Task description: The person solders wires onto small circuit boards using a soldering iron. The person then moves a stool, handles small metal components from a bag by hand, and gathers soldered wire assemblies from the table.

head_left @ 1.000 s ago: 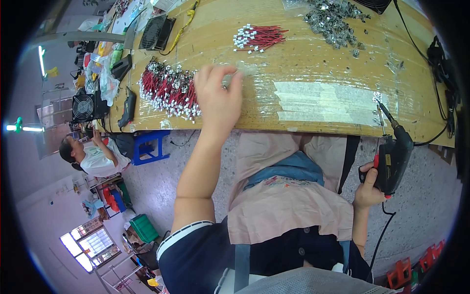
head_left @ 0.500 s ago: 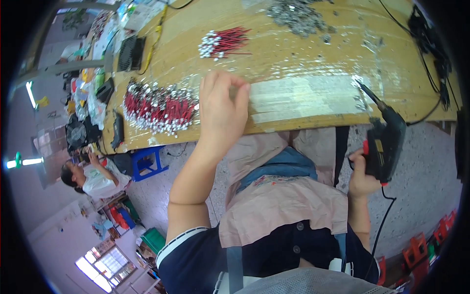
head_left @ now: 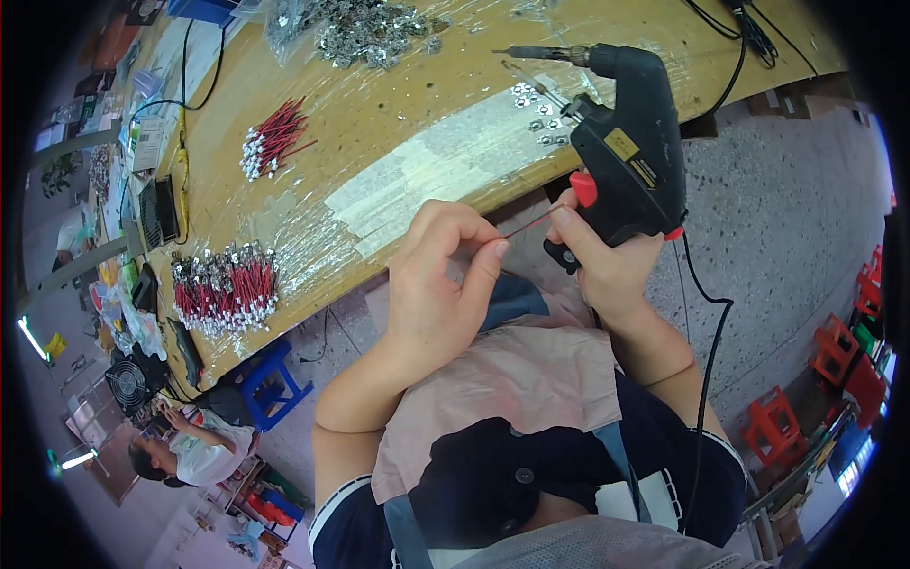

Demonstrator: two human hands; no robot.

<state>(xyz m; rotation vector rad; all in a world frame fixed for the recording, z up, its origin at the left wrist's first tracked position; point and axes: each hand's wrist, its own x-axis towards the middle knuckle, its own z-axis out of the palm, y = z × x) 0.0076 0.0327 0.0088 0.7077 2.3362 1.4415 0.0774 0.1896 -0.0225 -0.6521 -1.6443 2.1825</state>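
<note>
Running nearly straight between the two hands in the head view, a thin red wire (head_left: 537, 222) is lying just off centre toward 2 o'clock. The left hand (head_left: 438, 289), at the centre, is pinching one end between thumb and forefinger, and its fingers are hiding that end. The right hand (head_left: 614, 270), at 3 o'clock, is gripping a black soldering gun (head_left: 630, 142) and also appears to be holding the other end at the thumb. The gun is standing toward 2 o'clock, its slim tip pointing toward 9 o'clock; whether the tip is touching anything is hard to tell. Small silver metal pieces (head_left: 542, 125) are sitting below it at 1 o'clock, beside pale tape strips (head_left: 417, 180) that are covering part of the table (head_left: 351, 114). A heap of similar pieces (head_left: 370, 36) is lying between 11 and 12 o'clock, loose red wires with white connectors (head_left: 277, 137) are resting at 10, and a thick bunch of wires with silver ends (head_left: 226, 289) is spreading at 9. Toward 8 o'clock, a blue stool (head_left: 270, 384) is standing near a seated co-worker (head_left: 201, 460).
</note>
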